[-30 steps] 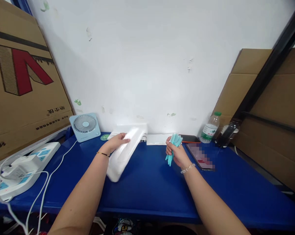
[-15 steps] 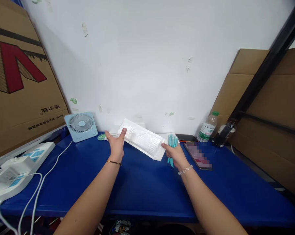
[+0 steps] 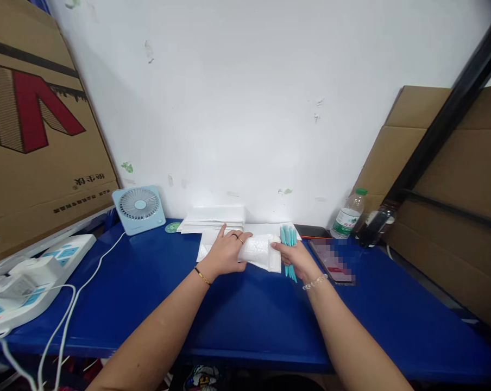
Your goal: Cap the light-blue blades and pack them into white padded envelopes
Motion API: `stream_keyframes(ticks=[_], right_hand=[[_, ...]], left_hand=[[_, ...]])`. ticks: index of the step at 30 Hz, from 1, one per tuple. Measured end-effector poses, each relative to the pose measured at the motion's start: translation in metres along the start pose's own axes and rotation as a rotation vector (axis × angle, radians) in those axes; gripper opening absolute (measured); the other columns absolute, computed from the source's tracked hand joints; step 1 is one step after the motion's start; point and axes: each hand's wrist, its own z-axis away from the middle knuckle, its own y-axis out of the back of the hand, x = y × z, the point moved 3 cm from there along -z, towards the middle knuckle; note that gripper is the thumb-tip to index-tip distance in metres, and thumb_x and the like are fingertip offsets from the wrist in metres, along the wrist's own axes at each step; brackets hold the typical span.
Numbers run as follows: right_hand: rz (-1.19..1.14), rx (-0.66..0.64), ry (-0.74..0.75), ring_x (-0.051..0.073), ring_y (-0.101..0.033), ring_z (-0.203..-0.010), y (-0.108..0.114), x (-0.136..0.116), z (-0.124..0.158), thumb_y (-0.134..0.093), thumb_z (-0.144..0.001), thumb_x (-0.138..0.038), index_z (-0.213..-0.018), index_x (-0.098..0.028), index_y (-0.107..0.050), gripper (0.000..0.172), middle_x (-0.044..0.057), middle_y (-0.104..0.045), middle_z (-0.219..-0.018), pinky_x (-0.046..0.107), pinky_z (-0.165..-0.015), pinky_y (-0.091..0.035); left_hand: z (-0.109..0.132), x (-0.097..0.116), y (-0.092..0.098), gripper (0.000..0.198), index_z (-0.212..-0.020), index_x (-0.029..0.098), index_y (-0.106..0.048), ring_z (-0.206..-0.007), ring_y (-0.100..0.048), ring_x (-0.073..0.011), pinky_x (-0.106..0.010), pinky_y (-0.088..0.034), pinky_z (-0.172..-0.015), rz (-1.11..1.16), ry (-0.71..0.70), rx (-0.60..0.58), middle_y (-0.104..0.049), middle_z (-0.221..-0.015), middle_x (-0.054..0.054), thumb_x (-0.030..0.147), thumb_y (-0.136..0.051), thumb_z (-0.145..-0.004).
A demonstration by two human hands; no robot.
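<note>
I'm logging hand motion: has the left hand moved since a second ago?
Yes: the left hand has moved rightward, farther from the light-blue fan standing by the wall.

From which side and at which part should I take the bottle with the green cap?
Probably the labelled middle of the bottle, upright and round there, coming from the front left, over the phone lying flat. The dark bottle crowds its right side and the wall stands behind. The right hand is nearer, but its turquoise bundle and white padded envelope should be put down first.
</note>
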Motion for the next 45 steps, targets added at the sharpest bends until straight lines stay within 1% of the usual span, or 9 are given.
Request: stream_keyframes(ticks=[4, 7, 10, 17, 22, 27, 32, 39, 45], right_hand=[[-0.041, -0.012, -0.007, 0.004, -0.024, -0.035, -0.003, -0.002, 0.002, -0.075, -0.063, -0.032, -0.063, -0.021, -0.04, 0.037, -0.011, -0.033, -0.041, 0.021, -0.037, -0.016], [-0.047, 0.041, 0.026, 0.004, -0.025, -0.035, -0.002, -0.016, 0.003, -0.075, -0.064, -0.032, -0.065, -0.019, -0.047, 0.031, -0.011, -0.034, -0.04, 0.02, -0.036, -0.019], [-0.186, 0.172, 0.219, 0.005, -0.03, -0.036, 0.007, -0.053, 0.009, -0.075, -0.066, -0.03, -0.074, -0.017, -0.054, 0.026, -0.01, -0.036, -0.043, 0.02, -0.038, -0.026], [-0.459, 0.071, 0.523, 0.009, -0.054, -0.049, -0.017, -0.141, 0.035, -0.067, -0.076, -0.035, -0.075, -0.021, -0.051, 0.021, -0.008, -0.051, -0.053, 0.026, -0.06, -0.048], [-0.289, 0.124, 0.583, 0.02, -0.066, -0.074, -0.056, -0.125, 0.033, -0.062, -0.08, -0.044, -0.088, -0.022, -0.051, 0.025, -0.002, -0.067, -0.064, 0.034, -0.072, -0.049], [-0.057, 0.022, 0.489, 0.023, -0.057, -0.103, -0.075, -0.108, 0.024, -0.062, -0.079, -0.045, -0.089, -0.021, -0.059, 0.027, 0.005, -0.068, -0.102, 0.034, -0.083, -0.043], [0.12, -0.21, 0.337, 0.02, -0.057, -0.089, -0.083, -0.112, 0.02, -0.069, -0.072, -0.044, -0.098, -0.022, -0.059, 0.036, 0.003, -0.063, -0.102, 0.033, -0.076, -0.044], [0.082, -0.161, 0.416, 0.024, -0.048, -0.113, -0.081, -0.12, 0.013, -0.068, -0.073, -0.044, -0.107, -0.024, -0.055, 0.041, 0.006, -0.057, -0.114, 0.038, -0.092, -0.039], [0.256, -0.188, 0.358, 0.022, -0.053, -0.102, -0.083, -0.132, 0.005, -0.072, -0.069, -0.044, -0.102, -0.022, -0.058, 0.042, 0.005, -0.06, -0.105, 0.035, -0.084, -0.042]], left_hand=[[-0.001, 0.003, -0.001, 0.103, -0.144, 0.024, -0.021, -0.124, -0.039, -0.0294, -0.052, -0.002, -0.112, -0.006, -0.005, 0.035, -0.048, -0.129, -0.01, 0.039, -0.073, -0.056], [-0.003, 0.002, -0.002, 0.09, -0.141, 0.022, -0.03, -0.118, -0.046, -0.0282, -0.049, -0.009, -0.112, 0.027, 0.058, 0.079, -0.054, -0.124, -0.01, 0.027, -0.07, -0.06], [-0.003, 0.0, 0.002, 0.074, -0.132, 0.022, -0.043, -0.109, -0.053, -0.0268, -0.044, -0.024, -0.108, 0.149, 0.099, 0.122, -0.06, -0.118, -0.008, 0.021, -0.065, -0.062], [-0.002, 0.008, 0.021, 0.065, -0.124, 0.025, -0.051, -0.105, -0.057, -0.0238, -0.033, -0.044, -0.091, 0.58, 0.149, 0.247, -0.06, -0.12, -0.002, 0.017, -0.063, -0.061], [-0.003, 0.015, 0.019, 0.063, -0.123, 0.024, -0.047, -0.09, -0.061, -0.0199, -0.029, -0.048, -0.077, 0.893, 0.166, 0.263, -0.064, -0.106, -0.002, 0.019, -0.066, -0.062], [-0.002, 0.012, 0.018, 0.057, -0.119, 0.021, -0.048, -0.081, -0.059, -0.0165, -0.027, -0.047, -0.071, 1.037, 0.198, 0.281, -0.063, -0.097, -0.002, 0.022, -0.068, -0.065], [0.001, 0.006, 0.02, 0.056, -0.117, 0.018, -0.046, -0.084, -0.059, -0.018, -0.029, -0.046, -0.073, 1.129, 0.223, 0.298, -0.063, -0.099, -0.004, 0.024, -0.069, -0.066], [0.004, 0.001, 0.021, 0.065, -0.123, 0.019, -0.044, -0.096, -0.057, -0.0215, -0.033, -0.045, -0.081, 1.172, 0.208, 0.324, -0.06, -0.111, -0.007, 0.025, -0.071, -0.064], [0.005, 0.0, 0.022, 0.068, -0.126, 0.018, -0.042, -0.106, -0.054, -0.0236, -0.035, -0.043, -0.09, 1.161, 0.207, 0.316, -0.056, -0.119, -0.009, 0.024, -0.07, -0.064]])
